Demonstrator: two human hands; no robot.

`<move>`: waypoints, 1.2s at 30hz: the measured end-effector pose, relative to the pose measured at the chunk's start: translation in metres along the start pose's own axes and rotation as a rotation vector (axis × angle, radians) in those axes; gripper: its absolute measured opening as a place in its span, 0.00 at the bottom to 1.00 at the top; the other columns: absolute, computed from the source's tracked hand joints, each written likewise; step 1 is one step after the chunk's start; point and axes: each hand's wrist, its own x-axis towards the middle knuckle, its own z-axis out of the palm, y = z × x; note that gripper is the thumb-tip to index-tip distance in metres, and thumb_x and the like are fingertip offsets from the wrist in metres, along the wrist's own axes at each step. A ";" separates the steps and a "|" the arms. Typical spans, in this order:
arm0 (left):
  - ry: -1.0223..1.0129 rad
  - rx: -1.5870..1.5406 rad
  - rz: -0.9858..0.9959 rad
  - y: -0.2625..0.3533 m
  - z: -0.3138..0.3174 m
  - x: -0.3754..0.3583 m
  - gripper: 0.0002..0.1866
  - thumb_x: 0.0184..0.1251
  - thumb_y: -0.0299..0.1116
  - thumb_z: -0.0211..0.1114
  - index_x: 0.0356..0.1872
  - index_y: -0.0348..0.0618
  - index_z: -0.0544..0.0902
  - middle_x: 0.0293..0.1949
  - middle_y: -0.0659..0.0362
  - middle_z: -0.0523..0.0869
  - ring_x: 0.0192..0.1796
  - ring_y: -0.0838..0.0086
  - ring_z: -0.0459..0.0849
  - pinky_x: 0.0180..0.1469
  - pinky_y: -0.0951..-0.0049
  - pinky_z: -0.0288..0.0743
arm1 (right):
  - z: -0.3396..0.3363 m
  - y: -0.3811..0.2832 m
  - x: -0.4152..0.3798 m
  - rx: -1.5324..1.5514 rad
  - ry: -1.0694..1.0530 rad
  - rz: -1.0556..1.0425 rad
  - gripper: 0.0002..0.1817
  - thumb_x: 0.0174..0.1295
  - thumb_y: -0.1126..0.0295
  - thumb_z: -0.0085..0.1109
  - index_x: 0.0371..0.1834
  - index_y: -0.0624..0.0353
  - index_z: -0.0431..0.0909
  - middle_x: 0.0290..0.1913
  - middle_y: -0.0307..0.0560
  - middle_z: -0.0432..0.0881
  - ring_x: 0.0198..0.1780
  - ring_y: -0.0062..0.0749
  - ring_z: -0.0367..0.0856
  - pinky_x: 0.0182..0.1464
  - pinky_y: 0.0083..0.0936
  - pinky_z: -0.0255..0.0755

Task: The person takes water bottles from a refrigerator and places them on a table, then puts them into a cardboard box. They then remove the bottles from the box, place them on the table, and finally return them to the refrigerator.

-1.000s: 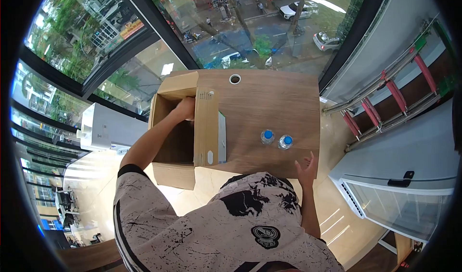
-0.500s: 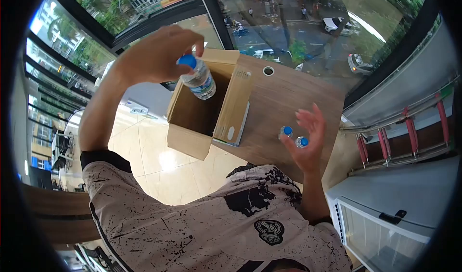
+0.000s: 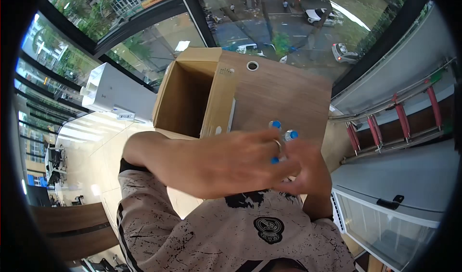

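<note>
My left hand [image 3: 226, 164], with a ring on one finger, reaches across in front of my chest, blurred by motion. Its fingers are closed around a small clear water bottle with a blue cap [image 3: 275, 160], which they mostly hide. My right hand [image 3: 312, 168] meets it there, partly covered; whether its fingers grip the bottle cannot be made out. Just beyond the hands, two more blue-capped water bottles [image 3: 291, 135] stand on the wooden table [image 3: 284, 89]. Left of them is an open cardboard box [image 3: 185, 99], its visible inside bare brown.
A round cable hole [image 3: 252, 66] sits near the table's far edge, by large windows. A white appliance [image 3: 115, 94] stands left of the box. Pink-and-metal rails [image 3: 402, 120] and a white cabinet [image 3: 390, 200] are on the right.
My left hand has swung from above the box to my right hand, carrying the water bottle. My right hand, open before beside the two standing bottles, now meets it. The view has shifted slightly.
</note>
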 end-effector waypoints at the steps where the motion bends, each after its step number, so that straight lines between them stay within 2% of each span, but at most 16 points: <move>1: -0.145 -0.191 0.006 -0.006 0.008 0.004 0.11 0.55 0.26 0.62 0.38 0.36 0.74 0.33 0.49 0.78 0.42 0.60 0.79 0.37 0.64 0.77 | 0.001 -0.003 -0.012 0.000 -0.028 0.091 0.35 0.34 0.57 0.77 0.47 0.62 0.76 0.37 0.50 0.81 0.38 0.41 0.80 0.40 0.32 0.73; 2: -0.293 -0.377 0.012 -0.012 0.015 0.007 0.10 0.57 0.27 0.61 0.39 0.35 0.74 0.33 0.48 0.77 0.44 0.58 0.79 0.39 0.63 0.77 | 0.003 -0.004 -0.025 0.002 -0.054 0.180 0.32 0.30 0.57 0.78 0.41 0.61 0.79 0.34 0.48 0.82 0.34 0.40 0.81 0.37 0.30 0.73; 4: -0.275 -0.507 -0.003 -0.022 0.021 0.009 0.15 0.57 0.28 0.64 0.45 0.35 0.74 0.38 0.49 0.79 0.48 0.56 0.77 0.45 0.63 0.76 | 0.012 0.004 -0.055 -0.035 0.081 0.188 0.31 0.27 0.58 0.79 0.38 0.60 0.79 0.32 0.46 0.82 0.32 0.38 0.81 0.35 0.29 0.73; 6: 0.008 -0.512 -0.014 -0.031 0.013 -0.004 0.20 0.53 0.29 0.68 0.48 0.38 0.75 0.42 0.53 0.81 0.49 0.58 0.78 0.48 0.64 0.75 | 0.027 0.017 -0.087 -0.048 0.225 0.178 0.30 0.25 0.58 0.80 0.35 0.59 0.80 0.30 0.44 0.82 0.31 0.36 0.81 0.33 0.28 0.73; 8: 0.159 -0.538 -0.151 -0.045 0.000 -0.025 0.20 0.48 0.29 0.73 0.45 0.41 0.80 0.44 0.56 0.83 0.46 0.66 0.81 0.46 0.70 0.75 | 0.036 0.032 -0.124 -0.153 0.365 0.410 0.30 0.24 0.59 0.80 0.34 0.59 0.80 0.28 0.43 0.81 0.31 0.34 0.80 0.33 0.26 0.72; 10: 0.197 -0.737 -0.373 -0.075 -0.008 -0.061 0.17 0.48 0.25 0.72 0.42 0.38 0.80 0.41 0.57 0.84 0.42 0.77 0.81 0.40 0.78 0.74 | 0.045 0.050 -0.150 -0.211 0.466 0.528 0.29 0.24 0.61 0.80 0.34 0.60 0.79 0.28 0.43 0.81 0.31 0.32 0.80 0.33 0.25 0.71; 12: 0.366 -0.706 -0.693 -0.109 -0.004 -0.090 0.07 0.56 0.22 0.66 0.36 0.37 0.80 0.35 0.59 0.84 0.37 0.80 0.81 0.39 0.82 0.73 | 0.058 0.071 -0.177 -0.285 0.566 0.667 0.29 0.25 0.62 0.80 0.34 0.60 0.79 0.28 0.43 0.80 0.31 0.30 0.79 0.33 0.23 0.71; 13: 0.391 -0.819 -0.851 -0.132 0.000 -0.105 0.05 0.59 0.27 0.65 0.34 0.37 0.80 0.33 0.58 0.84 0.35 0.80 0.81 0.39 0.83 0.73 | 0.066 0.087 -0.189 -0.290 0.637 0.756 0.29 0.26 0.63 0.79 0.35 0.62 0.78 0.29 0.43 0.80 0.31 0.29 0.79 0.33 0.23 0.71; 15: 0.181 -0.685 -1.113 -0.181 0.017 -0.138 0.08 0.60 0.32 0.64 0.31 0.37 0.80 0.32 0.58 0.85 0.34 0.79 0.81 0.37 0.81 0.76 | 0.081 0.118 -0.200 -0.303 0.708 0.842 0.29 0.28 0.65 0.79 0.36 0.63 0.78 0.30 0.44 0.80 0.31 0.28 0.78 0.34 0.22 0.71; 17: -0.020 -0.754 -1.152 -0.233 0.055 -0.180 0.10 0.60 0.34 0.64 0.32 0.36 0.81 0.30 0.57 0.85 0.33 0.78 0.82 0.34 0.78 0.78 | 0.097 0.145 -0.206 -0.258 0.920 0.906 0.29 0.31 0.66 0.78 0.40 0.65 0.77 0.32 0.46 0.81 0.32 0.27 0.79 0.35 0.23 0.73; 19: -0.254 -0.787 -1.245 -0.274 0.107 -0.207 0.10 0.57 0.32 0.65 0.36 0.36 0.82 0.30 0.55 0.85 0.33 0.76 0.82 0.33 0.77 0.79 | 0.111 0.177 -0.216 -0.255 0.950 0.928 0.30 0.32 0.65 0.78 0.42 0.66 0.76 0.33 0.47 0.81 0.33 0.28 0.80 0.35 0.23 0.75; 21: -0.535 -0.442 -1.198 -0.285 0.150 -0.203 0.15 0.52 0.33 0.68 0.41 0.39 0.83 0.33 0.52 0.85 0.33 0.71 0.83 0.36 0.71 0.79 | 0.118 0.205 -0.219 -0.212 0.938 0.967 0.33 0.34 0.64 0.77 0.45 0.68 0.76 0.35 0.49 0.82 0.34 0.31 0.82 0.36 0.24 0.77; 23: -0.712 -0.009 -0.598 -0.390 0.285 -0.274 0.19 0.48 0.35 0.70 0.44 0.42 0.82 0.38 0.51 0.85 0.39 0.64 0.83 0.44 0.65 0.78 | 0.121 0.214 -0.207 -0.232 0.919 0.981 0.33 0.34 0.63 0.77 0.45 0.67 0.75 0.36 0.50 0.81 0.35 0.31 0.82 0.36 0.25 0.77; 25: -0.497 -0.102 -0.523 -0.323 0.259 -0.199 0.22 0.46 0.34 0.70 0.46 0.44 0.80 0.45 0.51 0.83 0.47 0.62 0.81 0.52 0.63 0.73 | 0.126 0.223 -0.200 -0.256 0.897 0.994 0.34 0.34 0.62 0.77 0.45 0.67 0.75 0.37 0.50 0.81 0.36 0.31 0.82 0.37 0.25 0.78; 31: -0.454 -0.084 -0.606 -0.290 0.315 -0.145 0.22 0.45 0.34 0.70 0.47 0.44 0.80 0.45 0.51 0.83 0.47 0.62 0.81 0.52 0.63 0.73 | 0.131 0.236 -0.185 -0.292 0.967 0.920 0.34 0.34 0.62 0.78 0.46 0.64 0.73 0.40 0.50 0.80 0.41 0.33 0.80 0.39 0.27 0.78; 36: -0.481 -0.083 -0.615 -0.297 0.327 -0.133 0.23 0.45 0.34 0.70 0.47 0.44 0.80 0.46 0.51 0.82 0.47 0.61 0.81 0.53 0.63 0.73 | 0.134 0.238 -0.196 -0.030 0.912 1.014 0.46 0.30 0.64 0.79 0.57 0.62 0.65 0.50 0.52 0.75 0.51 0.36 0.75 0.48 0.31 0.75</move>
